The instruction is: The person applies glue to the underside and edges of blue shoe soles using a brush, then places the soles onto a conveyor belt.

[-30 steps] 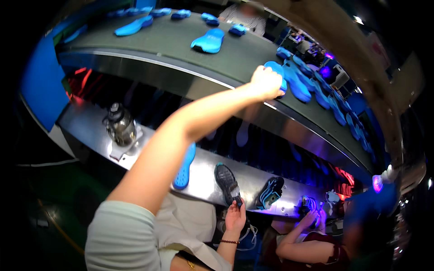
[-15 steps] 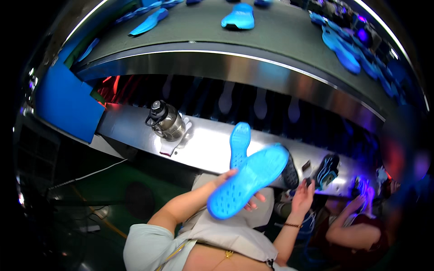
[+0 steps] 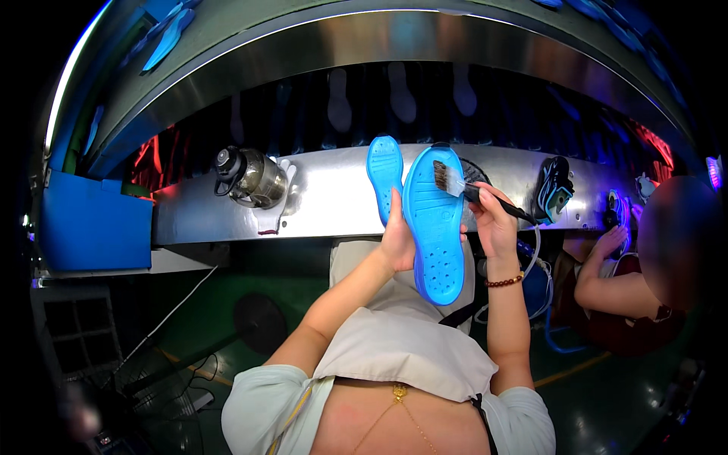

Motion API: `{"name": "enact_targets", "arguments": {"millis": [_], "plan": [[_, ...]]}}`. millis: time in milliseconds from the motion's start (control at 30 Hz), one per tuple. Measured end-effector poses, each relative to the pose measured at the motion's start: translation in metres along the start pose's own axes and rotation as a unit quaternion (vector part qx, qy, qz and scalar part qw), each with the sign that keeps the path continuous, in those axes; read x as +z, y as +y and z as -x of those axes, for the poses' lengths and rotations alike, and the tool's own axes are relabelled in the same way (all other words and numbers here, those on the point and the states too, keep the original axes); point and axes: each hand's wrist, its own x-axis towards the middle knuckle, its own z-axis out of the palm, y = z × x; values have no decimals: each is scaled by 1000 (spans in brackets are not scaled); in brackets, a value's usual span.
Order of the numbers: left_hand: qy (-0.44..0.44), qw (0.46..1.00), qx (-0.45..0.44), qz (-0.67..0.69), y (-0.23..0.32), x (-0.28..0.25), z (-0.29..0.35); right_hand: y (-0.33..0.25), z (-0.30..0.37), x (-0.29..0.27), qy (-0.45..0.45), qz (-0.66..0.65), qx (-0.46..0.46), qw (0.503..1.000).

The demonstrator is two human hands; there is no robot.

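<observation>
My left hand (image 3: 399,241) grips a blue shoe sole (image 3: 436,227) by its left edge and holds it nearly upright in front of me, with its ridged, holed face toward me. A black-handled brush (image 3: 450,179) is pinched in my right hand (image 3: 497,226); its brown bristles lie over the upper part of the sole, and a pale tube runs down from its handle end. Another blue sole (image 3: 384,163) rests on the metal bench (image 3: 326,205), just left of the held one. Behind the brush, a dark object (image 3: 478,173) on the bench is mostly hidden.
A drink bottle (image 3: 254,182) stands on the bench at left beside a white glove (image 3: 287,199). Farther right is a dark shoe (image 3: 552,189), then a co-worker's hand (image 3: 609,241). Above runs a conveyor (image 3: 227,45) carrying blue soles (image 3: 168,39). A white cable (image 3: 171,315) hangs at lower left.
The held sole has swung from a slant to nearly upright. My right hand has come left to the sole, and the brush now shows in it against the surface. The view has shifted.
</observation>
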Motion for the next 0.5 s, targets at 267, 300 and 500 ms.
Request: {"name": "enact_targets", "arguments": {"millis": [267, 300, 500], "plan": [[-3, 1000, 17, 26, -5, -7, 7, 5, -14, 15, 51, 146, 3, 988], [-9, 999, 32, 13, -7, -13, 6, 6, -15, 21, 49, 181, -23, 982], [132, 987, 73, -63, -10, -4, -9, -4, 7, 64, -30, 468, -231, 852]]}}
